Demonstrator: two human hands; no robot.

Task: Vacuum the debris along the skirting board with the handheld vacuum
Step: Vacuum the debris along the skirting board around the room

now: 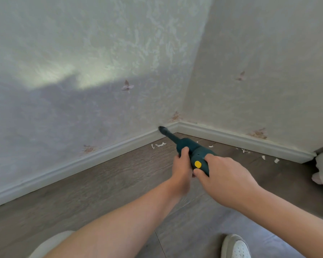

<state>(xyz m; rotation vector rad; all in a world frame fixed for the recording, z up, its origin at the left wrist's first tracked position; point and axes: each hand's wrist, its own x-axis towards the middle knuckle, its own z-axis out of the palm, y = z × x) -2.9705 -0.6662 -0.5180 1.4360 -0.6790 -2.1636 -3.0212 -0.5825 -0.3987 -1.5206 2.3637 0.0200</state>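
While both my hands gripped vacuum (pixel 192 151), left hand (pixel 182 171) wrapped barrel, right hand (pixel 224 175) curled round rear by yellow button (pixel 197 164). Felt light, rigid plastic; nozzle (pixel 162 129) ahead, at skirting board (pixel 101 155); debris (pixel 159 145) just beyond left hand.

Matt dark-green plastic handheld vacuum (pixel 192 149), yellow button; smooth white skirting board (pixel 241 139); wood-grain floor (pixel 101 183); rough textured wallpaper (pixel 101 53); papery white debris (pixel 160 144).

Textured wallpaper walls (pixel 82 53), wood-look floor (pixel 101 183), sunlit patch (pixel 63 75)
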